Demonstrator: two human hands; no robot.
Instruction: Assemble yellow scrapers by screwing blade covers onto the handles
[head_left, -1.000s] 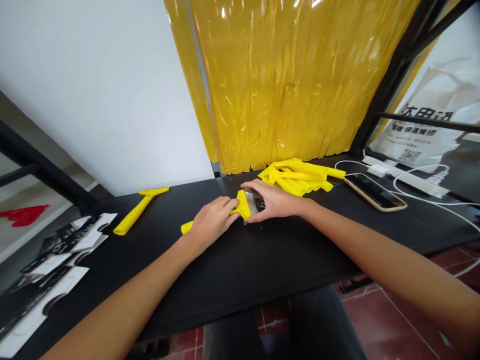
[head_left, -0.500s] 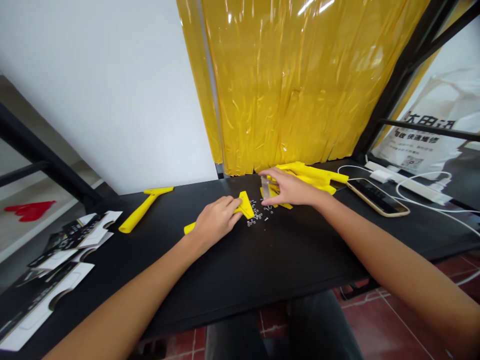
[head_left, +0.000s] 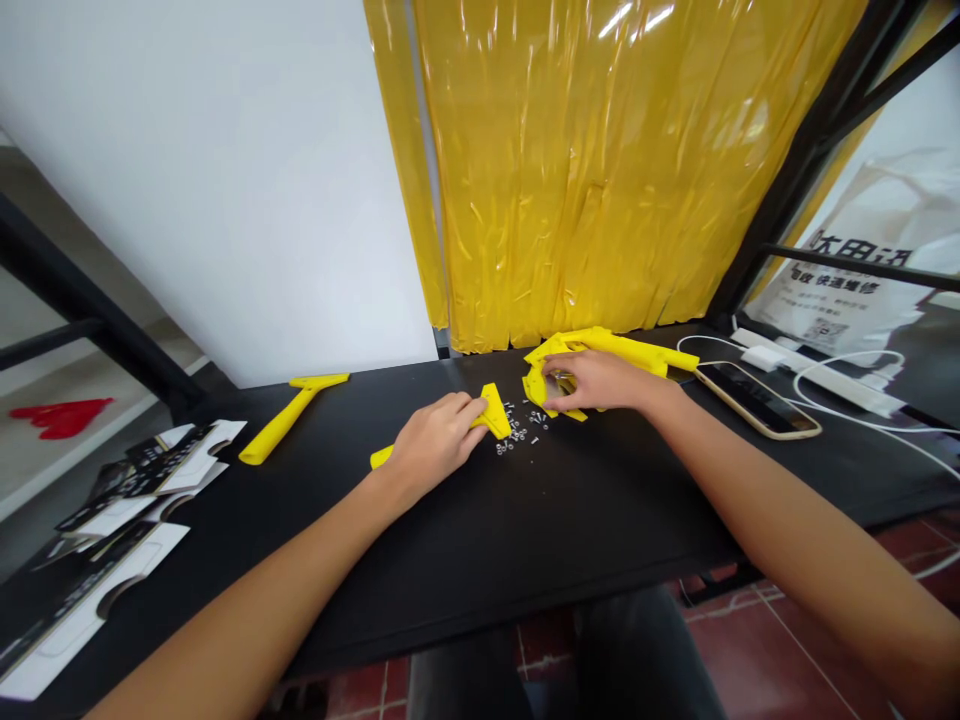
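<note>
My left hand [head_left: 439,438] is closed around the handle of a yellow T-shaped scraper [head_left: 493,412], whose wide flat head points right. Just right of that head, small screws and nuts [head_left: 513,432] lie scattered on the black table. My right hand [head_left: 589,380] is curled beyond them, at the near edge of a heap of yellow scrapers [head_left: 637,350]. Between its thumb and fingers is a small clear plastic piece [head_left: 556,384], partly hidden by the fingers. A separate yellow scraper [head_left: 289,422] rests on the table to the left.
On the right lie a phone [head_left: 757,398], white cables and a white power strip [head_left: 840,372]. Printed card sleeves [head_left: 97,610] are stacked at the left edge. Yellow plastic strips [head_left: 600,180] and a white panel [head_left: 262,200] stand behind the black table [head_left: 480,540].
My right hand has moved slightly away and to the right with the clear piece, from above the screws to the yellow heap. My left hand keeps its grip on the scraper.
</note>
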